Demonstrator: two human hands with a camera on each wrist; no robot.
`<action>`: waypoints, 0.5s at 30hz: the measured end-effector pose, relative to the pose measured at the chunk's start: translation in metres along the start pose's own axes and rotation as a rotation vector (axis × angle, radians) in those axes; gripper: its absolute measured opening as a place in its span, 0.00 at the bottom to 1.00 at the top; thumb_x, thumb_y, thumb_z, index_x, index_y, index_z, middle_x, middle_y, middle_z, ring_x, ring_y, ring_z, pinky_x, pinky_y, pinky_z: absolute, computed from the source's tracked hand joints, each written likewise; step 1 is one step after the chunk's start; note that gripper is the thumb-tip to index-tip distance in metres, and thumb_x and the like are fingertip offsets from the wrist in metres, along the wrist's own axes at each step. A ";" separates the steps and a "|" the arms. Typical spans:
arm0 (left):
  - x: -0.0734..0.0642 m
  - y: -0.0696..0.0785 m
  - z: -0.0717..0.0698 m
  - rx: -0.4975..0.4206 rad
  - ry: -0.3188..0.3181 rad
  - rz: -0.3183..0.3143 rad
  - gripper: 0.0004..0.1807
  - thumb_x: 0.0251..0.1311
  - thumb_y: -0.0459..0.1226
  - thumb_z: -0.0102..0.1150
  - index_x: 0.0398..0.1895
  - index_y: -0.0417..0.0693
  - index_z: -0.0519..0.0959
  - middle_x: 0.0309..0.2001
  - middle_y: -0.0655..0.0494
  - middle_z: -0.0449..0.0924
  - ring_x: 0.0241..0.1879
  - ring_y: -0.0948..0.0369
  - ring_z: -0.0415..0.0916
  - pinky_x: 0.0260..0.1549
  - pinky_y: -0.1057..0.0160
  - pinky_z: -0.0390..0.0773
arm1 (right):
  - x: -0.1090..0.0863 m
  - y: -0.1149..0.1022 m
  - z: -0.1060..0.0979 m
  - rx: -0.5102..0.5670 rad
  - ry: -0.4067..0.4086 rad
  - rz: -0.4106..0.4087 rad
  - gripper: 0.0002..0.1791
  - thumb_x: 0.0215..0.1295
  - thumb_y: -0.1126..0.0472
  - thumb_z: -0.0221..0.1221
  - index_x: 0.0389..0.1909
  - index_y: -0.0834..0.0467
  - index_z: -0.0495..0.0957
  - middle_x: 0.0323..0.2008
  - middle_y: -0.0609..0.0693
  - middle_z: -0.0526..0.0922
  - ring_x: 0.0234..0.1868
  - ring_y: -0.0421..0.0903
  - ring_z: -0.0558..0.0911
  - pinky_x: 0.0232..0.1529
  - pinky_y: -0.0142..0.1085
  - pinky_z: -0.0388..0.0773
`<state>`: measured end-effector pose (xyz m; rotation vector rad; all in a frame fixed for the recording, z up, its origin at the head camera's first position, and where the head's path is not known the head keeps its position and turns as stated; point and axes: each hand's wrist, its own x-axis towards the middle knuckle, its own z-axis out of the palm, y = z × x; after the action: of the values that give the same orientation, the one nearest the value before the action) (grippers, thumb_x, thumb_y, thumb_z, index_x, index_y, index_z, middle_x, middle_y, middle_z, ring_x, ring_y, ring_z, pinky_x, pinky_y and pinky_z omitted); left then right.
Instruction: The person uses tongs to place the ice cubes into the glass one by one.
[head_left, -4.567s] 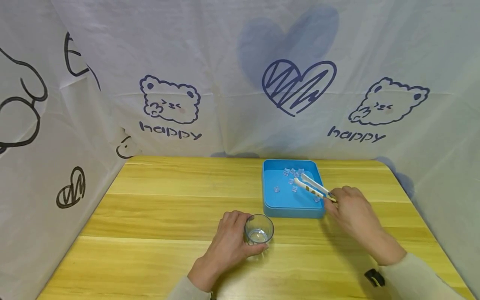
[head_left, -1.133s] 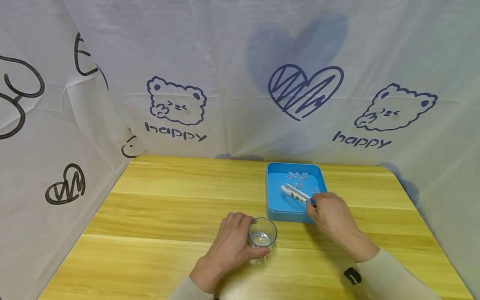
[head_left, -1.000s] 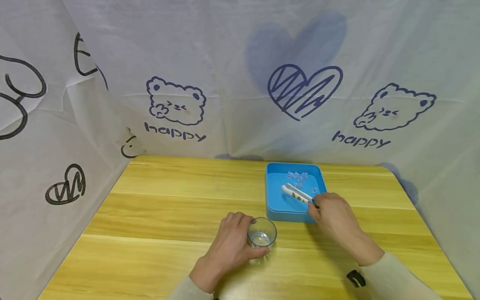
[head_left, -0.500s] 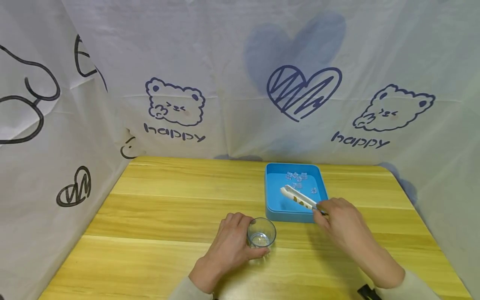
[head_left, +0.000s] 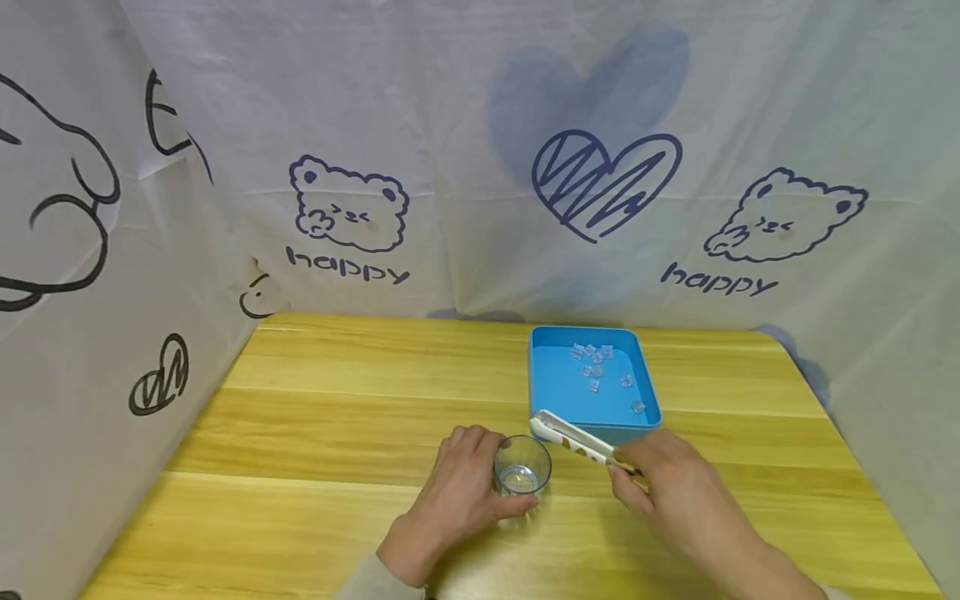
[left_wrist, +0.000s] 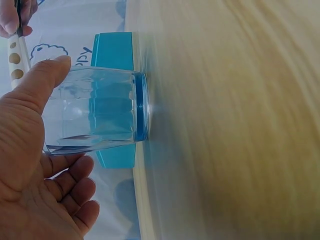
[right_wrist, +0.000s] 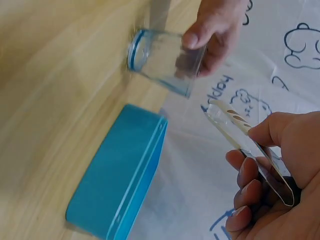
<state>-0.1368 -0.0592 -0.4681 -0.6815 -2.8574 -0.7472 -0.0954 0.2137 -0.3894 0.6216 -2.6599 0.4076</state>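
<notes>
My left hand [head_left: 456, 485] holds a clear drinking glass [head_left: 522, 482] upright on the table, thumb on the near side and fingers round the far side. The left wrist view shows the glass [left_wrist: 95, 110] side-on, its base on the wood. My right hand [head_left: 686, 496] grips small white tongs [head_left: 576, 442] with brown spots. Their arms are pressed close together, and the tips lie just beyond the glass's right rim, above it. Between the tips of the tongs [right_wrist: 235, 120] something clear shows in the right wrist view. Several clear cubes [head_left: 597, 357] lie in a blue tray [head_left: 553, 383].
The tray stands behind the glass to the right, its front wall [head_left: 630, 434] partly behind the tongs. A light wooden table [head_left: 322, 417] carries everything. White cloth [head_left: 465, 167] with bear and heart drawings hangs behind and along both sides.
My right hand has brought the tongs from inside the tray, over its front wall, left and nearer to the glass. The tongs have closed up. My left hand stays on the glass.
</notes>
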 end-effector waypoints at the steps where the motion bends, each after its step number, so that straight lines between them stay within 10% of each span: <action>1: 0.000 0.000 0.000 -0.001 0.000 0.001 0.41 0.47 0.64 0.79 0.56 0.47 0.81 0.47 0.57 0.80 0.50 0.58 0.73 0.54 0.54 0.73 | -0.002 -0.001 0.002 0.005 0.009 -0.017 0.05 0.60 0.60 0.72 0.32 0.50 0.84 0.30 0.38 0.80 0.33 0.36 0.74 0.31 0.34 0.78; 15: 0.000 0.000 0.000 0.002 0.005 0.004 0.40 0.47 0.63 0.79 0.57 0.47 0.82 0.47 0.57 0.80 0.49 0.58 0.73 0.54 0.55 0.73 | -0.016 -0.004 0.020 0.058 0.058 -0.147 0.08 0.55 0.61 0.74 0.35 0.52 0.86 0.29 0.35 0.77 0.32 0.31 0.70 0.29 0.28 0.73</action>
<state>-0.1374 -0.0593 -0.4683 -0.6833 -2.8507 -0.7450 -0.0858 0.2085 -0.4135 0.8042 -2.5352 0.4545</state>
